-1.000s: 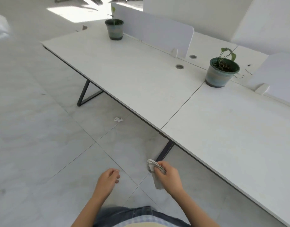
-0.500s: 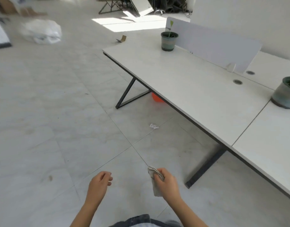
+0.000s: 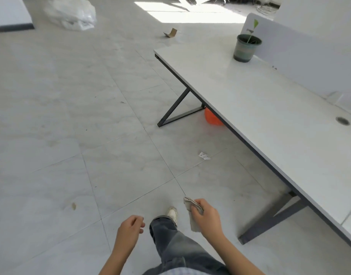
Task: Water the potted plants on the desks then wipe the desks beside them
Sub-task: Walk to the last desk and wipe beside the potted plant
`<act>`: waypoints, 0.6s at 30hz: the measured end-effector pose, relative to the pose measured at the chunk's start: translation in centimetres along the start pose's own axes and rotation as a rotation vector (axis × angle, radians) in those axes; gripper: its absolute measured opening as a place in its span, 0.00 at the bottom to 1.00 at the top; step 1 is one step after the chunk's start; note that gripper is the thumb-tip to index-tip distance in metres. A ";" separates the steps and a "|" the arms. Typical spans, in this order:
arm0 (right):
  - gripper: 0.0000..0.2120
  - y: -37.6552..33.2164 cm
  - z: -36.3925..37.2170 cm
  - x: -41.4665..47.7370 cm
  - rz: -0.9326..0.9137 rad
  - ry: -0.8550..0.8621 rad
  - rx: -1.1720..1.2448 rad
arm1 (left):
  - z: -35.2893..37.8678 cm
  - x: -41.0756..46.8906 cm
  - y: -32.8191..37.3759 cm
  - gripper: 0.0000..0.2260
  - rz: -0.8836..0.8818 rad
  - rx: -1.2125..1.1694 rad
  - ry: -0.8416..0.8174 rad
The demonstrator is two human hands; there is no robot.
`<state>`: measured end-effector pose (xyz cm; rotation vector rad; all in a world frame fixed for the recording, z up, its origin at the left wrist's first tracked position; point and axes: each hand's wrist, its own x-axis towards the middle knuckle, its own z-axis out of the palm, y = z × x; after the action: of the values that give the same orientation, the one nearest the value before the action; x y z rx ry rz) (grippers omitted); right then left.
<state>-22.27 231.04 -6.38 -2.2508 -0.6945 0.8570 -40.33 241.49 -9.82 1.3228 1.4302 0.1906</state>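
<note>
Right hand [image 3: 207,218] grips a folded grey cloth [image 3: 193,214]; left hand [image 3: 130,229] hangs loosely curled, holding nothing, above the tiled floor [image 3: 71,116].

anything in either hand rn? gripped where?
The right hand grips a folded grey cloth around its upper, bunched part; the lower end hangs free below the fingers. The left hand holds nothing, its fingers loosely curled.

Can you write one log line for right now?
right hand: holds cloth | left hand: holds nothing | potted plant: on desk
</note>
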 end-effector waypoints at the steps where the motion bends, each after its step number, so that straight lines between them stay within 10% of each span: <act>1: 0.03 -1.0 0.2 1.8 -0.007 -0.009 0.003 | -0.4 1.2 0.5 0.08 -0.014 -0.002 0.017; 18: 0.06 -12.5 -3.3 25.8 -0.010 0.050 0.094 | -1.1 20.4 19.4 0.09 0.056 -0.078 0.065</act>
<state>-6.23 254.97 -5.73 -2.1757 -0.6287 0.8088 -24.63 264.74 -7.31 1.3032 1.4268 0.3262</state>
